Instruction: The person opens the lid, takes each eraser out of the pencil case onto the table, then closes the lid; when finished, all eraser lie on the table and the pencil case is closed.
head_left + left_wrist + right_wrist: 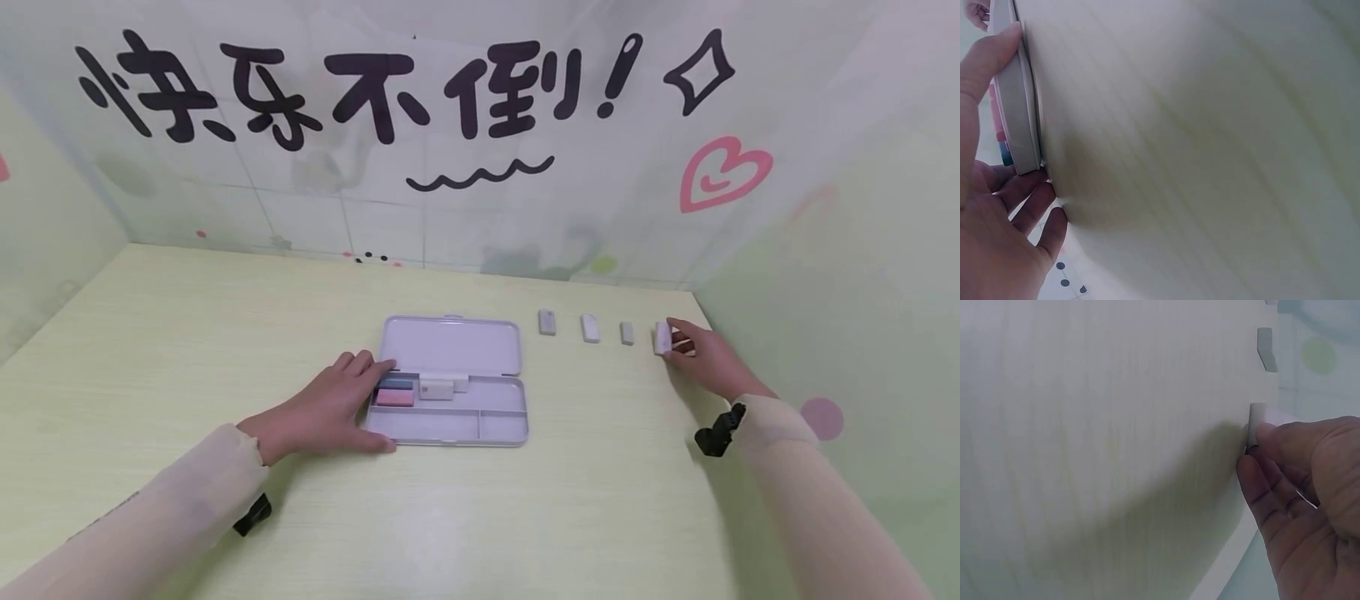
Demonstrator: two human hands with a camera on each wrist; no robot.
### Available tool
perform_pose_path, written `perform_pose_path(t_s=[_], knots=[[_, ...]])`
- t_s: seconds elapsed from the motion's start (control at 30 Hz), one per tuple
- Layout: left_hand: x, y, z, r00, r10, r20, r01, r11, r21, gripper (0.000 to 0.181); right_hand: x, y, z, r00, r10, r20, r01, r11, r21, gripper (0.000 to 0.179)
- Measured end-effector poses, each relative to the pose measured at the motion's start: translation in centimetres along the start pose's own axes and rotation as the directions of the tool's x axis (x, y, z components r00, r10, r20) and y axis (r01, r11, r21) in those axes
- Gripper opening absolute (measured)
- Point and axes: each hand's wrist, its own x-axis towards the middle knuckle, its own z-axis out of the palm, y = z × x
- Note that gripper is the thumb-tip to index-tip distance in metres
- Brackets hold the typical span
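Observation:
A lilac pencil case (450, 346) lies unfolded on the table, lid toward the wall. My left hand (322, 412) holds its left end, thumb at the front corner and index finger by the hinge; the left wrist view shows the thumb (1007, 47) against its side. Inside the back compartment are a pink block (394, 399), a blue block (396, 384) and white erasers (437, 390). At the far right, my right hand (708, 362) pinches a white eraser (663, 338) between thumb and fingers. In the right wrist view that eraser (1256, 422) stands at the tabletop.
Left of the held eraser, a row runs toward the case: a small grey eraser (627, 333), a white eraser (590, 328) and a greyish eraser (547, 322). A printed wall (420, 217) bounds the table (450, 517) behind, with side panels left and right.

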Motion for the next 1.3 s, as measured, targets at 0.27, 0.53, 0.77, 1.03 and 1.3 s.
perform_pose_path(t_s=[0.27,0.53,0.77,1.03,1.3], knots=[[-0.1,0.0,0.0,1.0,0.0,0.0,0.0,1.0,-0.006,0.109,0.3,-0.4,-0.3,0.998,0.023,0.062,-0.022,1.0,-0.021,0.063],[0.0,0.2,0.1,1.0,-0.004,0.002,0.004,1.0,-0.009,0.109,0.3,-0.4,-0.3,0.998,-0.022,0.066,0.025,0.999,-0.043,0.054],[-0.1,0.1,0.0,1.0,-0.007,0.001,0.007,1.0,-0.01,0.108,0.4,-0.6,-0.2,0.998,-0.004,0.06,0.006,0.999,-0.043,0.051],[-0.1,0.2,-0.2,1.0,-0.016,0.011,0.016,1.0,-0.015,0.109,0.2,-1.5,-0.2,0.998,0.029,0.057,-0.022,0.992,-0.127,0.058],[-0.2,0.3,-0.3,1.0,-0.023,0.012,0.024,0.999,-0.022,0.109,0.6,-5.1,0.9,0.989,-0.12,-0.09,0.105,0.982,-0.158,0.054]])
